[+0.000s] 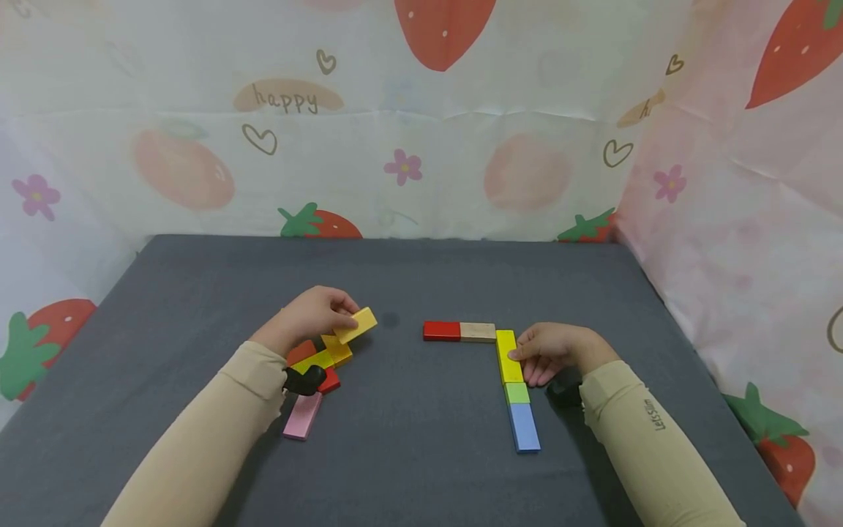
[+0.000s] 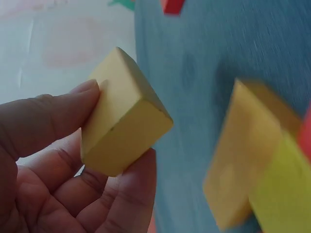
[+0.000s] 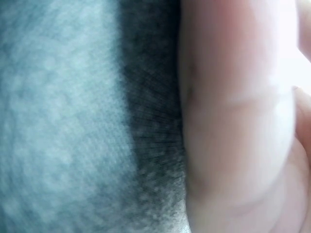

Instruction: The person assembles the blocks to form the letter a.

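In the head view my left hand holds a pale yellow wooden block off the table; the left wrist view shows it pinched between thumb and fingers. Below that hand lie an orange-yellow block, a yellow block, an orange-red block, a red block and a pink block. My right hand touches a long yellow block with its thumb tip, the other fingers loosely bent beside it. A green block and a blue block continue that line.
A red block and a natural wood block lie end to end, meeting the yellow block's far end at a corner. Under everything is a dark grey cloth-covered table. A printed curtain stands behind it.
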Available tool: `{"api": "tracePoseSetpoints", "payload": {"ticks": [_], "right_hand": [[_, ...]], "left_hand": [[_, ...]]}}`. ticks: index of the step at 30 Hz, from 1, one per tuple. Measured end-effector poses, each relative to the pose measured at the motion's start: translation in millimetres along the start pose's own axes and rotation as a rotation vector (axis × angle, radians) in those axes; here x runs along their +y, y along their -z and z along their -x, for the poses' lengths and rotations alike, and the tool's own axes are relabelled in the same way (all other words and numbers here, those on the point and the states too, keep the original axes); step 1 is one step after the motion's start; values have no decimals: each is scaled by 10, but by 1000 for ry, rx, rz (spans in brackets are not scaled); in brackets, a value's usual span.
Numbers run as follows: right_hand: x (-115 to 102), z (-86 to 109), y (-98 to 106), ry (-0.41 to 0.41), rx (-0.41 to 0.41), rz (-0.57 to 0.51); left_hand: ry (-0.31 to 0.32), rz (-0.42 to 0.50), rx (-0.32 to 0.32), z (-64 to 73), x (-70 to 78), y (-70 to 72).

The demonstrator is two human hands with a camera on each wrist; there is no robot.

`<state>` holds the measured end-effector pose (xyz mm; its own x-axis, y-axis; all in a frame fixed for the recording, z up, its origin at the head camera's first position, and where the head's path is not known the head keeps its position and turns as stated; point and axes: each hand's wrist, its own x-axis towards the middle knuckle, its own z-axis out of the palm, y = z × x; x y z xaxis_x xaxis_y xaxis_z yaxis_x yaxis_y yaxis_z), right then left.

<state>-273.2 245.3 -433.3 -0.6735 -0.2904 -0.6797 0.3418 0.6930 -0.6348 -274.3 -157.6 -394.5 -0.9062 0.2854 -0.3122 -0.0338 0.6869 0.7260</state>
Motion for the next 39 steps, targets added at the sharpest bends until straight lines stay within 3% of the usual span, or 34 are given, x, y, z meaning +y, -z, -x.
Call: {"api": "tracePoseSetpoints", "payload": {"ticks": [11, 22, 28, 32, 39], "right_hand": [[-7, 18, -7, 3, 4, -5], [-11, -2, 7, 1, -23, -2], [-17, -18, 10, -24, 1, -3], [-10, -29, 19, -23, -4, 3], [-2, -27, 26, -14, -22, -1]], "left_hand": [[-79, 13, -79, -61, 383, -364], [-193, -72, -166, -210, 708, -831], [-252, -99, -203, -270, 817, -1071], [-266, -142, -225, -303, 874, -1218], [-231, -169, -266, -337, 939, -1434]]}}
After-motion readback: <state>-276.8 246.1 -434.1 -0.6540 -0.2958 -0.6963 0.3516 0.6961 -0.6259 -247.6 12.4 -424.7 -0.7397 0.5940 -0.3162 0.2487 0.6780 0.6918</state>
